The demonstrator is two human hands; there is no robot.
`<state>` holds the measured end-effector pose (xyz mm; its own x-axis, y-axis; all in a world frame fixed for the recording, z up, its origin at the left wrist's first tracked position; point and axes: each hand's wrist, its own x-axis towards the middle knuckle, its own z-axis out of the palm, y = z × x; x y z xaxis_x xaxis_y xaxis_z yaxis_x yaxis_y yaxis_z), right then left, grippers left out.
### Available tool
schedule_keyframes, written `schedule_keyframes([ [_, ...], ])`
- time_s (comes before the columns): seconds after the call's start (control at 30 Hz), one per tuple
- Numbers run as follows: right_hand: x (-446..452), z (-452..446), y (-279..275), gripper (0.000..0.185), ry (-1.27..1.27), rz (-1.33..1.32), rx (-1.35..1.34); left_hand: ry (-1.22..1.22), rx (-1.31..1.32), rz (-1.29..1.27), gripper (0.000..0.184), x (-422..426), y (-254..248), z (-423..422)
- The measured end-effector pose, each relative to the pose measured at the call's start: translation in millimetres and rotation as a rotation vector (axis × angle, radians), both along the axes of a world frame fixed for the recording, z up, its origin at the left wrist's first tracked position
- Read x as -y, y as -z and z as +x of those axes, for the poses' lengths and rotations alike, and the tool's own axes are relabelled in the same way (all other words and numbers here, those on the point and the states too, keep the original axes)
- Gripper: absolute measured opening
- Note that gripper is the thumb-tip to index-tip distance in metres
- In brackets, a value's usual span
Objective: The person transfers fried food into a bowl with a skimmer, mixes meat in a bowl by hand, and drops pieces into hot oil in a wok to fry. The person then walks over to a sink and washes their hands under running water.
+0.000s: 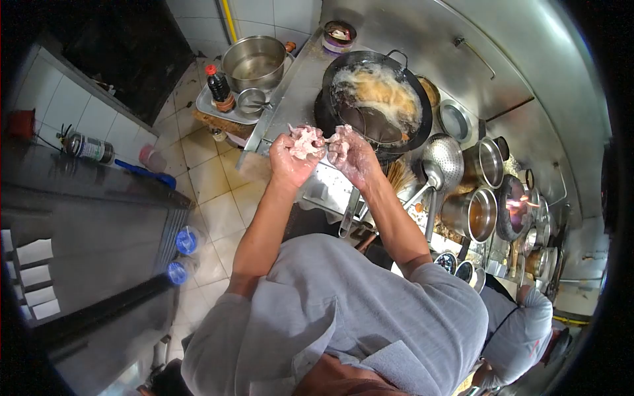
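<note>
Both hands are raised side by side at the near left edge of a black wok (pixel 426 125). My left hand (pixel 296 158) is curled around pale, coated raw pieces (pixel 305 142). My right hand (pixel 357 158) has its fingers bent around more of the pale coated food (pixel 339 144). White coating covers the fingers of both. Inside the wok, golden food (pixel 383 89) fries in foaming oil. A wire strainer rim shows in the wok just beyond my right hand.
A perforated ladle (pixel 443 158), metal pots (pixel 470 214) and a flame (pixel 518 203) are on the right. On the left are a steel pot (pixel 254 63), a dark bottle (pixel 219 86) and a small bowl (pixel 251 100). Another person (pixel 522 330) is at lower right.
</note>
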<state>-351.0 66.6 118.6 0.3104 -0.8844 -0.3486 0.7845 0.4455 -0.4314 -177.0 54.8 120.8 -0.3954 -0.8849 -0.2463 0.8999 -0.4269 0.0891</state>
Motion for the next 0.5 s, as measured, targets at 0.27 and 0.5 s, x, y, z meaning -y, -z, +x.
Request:
schedule_keyframes([
  [0.27, -9.4, 12.9, -46.8, 0.031, 0.115, -0.074, -0.094, 0.031, 0.338, -0.200, 0.036, 2.8, 10.0, -0.8],
  [0.5, -10.9, 8.6, -47.6, 0.036, -0.001, -0.135, -0.267, 0.015, 0.653, -0.358, 0.024, -10.6, -15.7, -14.7],
])
